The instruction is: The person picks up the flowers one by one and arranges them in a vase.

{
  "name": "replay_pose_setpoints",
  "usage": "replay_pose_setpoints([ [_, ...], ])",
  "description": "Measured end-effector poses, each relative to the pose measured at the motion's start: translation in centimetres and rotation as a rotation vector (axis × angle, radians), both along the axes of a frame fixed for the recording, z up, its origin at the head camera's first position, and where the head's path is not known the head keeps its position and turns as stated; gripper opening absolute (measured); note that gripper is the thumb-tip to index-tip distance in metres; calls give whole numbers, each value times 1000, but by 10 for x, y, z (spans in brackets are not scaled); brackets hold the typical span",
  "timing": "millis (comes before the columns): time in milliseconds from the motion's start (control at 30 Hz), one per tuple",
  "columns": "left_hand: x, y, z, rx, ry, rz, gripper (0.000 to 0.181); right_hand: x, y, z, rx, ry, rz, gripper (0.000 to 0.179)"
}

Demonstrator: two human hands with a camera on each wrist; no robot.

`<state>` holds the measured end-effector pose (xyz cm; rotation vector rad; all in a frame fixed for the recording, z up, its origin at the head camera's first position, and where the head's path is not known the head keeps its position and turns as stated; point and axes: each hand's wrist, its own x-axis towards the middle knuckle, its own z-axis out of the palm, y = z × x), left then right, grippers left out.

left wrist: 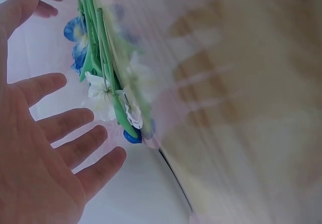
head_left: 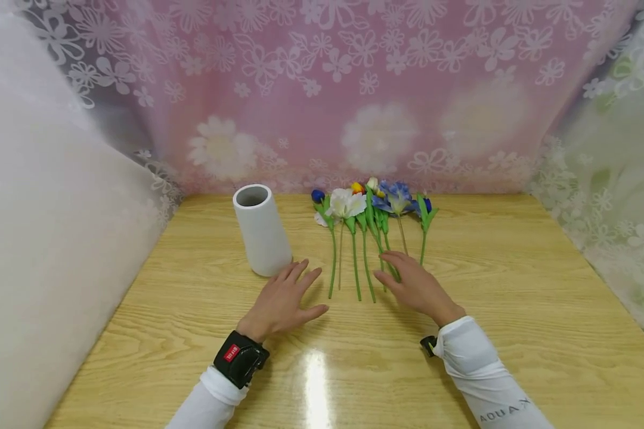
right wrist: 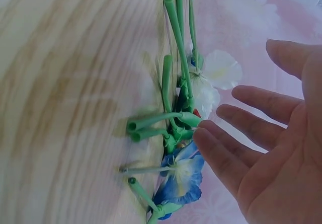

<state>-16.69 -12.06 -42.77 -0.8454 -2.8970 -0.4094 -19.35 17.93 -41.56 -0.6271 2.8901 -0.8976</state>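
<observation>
Several artificial flowers lie side by side on the wooden table, stems toward me. Among them are a white flower (head_left: 346,204), a blue flower (head_left: 396,198), a dark blue bud (head_left: 318,196) and a yellow-orange one (head_left: 358,187). My left hand (head_left: 285,298) is spread with fingers extended, between the white vase (head_left: 263,229) and the leftmost stems, its fingertips near the vase's base. My right hand (head_left: 420,285) reaches over the lower stems on the right, fingers extended. In the right wrist view the green stem ends (right wrist: 151,123) show beside its fingers; nothing is in its palm.
The wooden table (head_left: 515,286) reaches back to a pink floral curtain (head_left: 300,107). A pale cloth (head_left: 48,208) stands along the left side, and a patterned sheet (head_left: 617,196) along the right. The upright vase is left of the flowers.
</observation>
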Motion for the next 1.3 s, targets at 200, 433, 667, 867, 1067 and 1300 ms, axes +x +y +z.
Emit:
replay_pose_setpoints([
  [200,-1,4,-1,-5,-10,-5,74,-3,-7,-4,-16,-12,1,57],
  [433,-5,8,0,8,-10,-20,72,-7,-11,-8,-30,-8,-1,54],
  [667,-7,7,-1,7,-29,-6,72,-11,-15,-11,-37,-25,-5,52],
  [867,-8,7,1,20,-28,-10,72,-17,-19,-11,-77,-83,-7,52],
  [1067,-8,6,2,25,-24,-13,71,-29,-25,-11,-94,-142,-68,47],
  [1300,-8,6,-1,23,-15,-20,69,-40,-31,-11,-59,-124,-124,36],
])
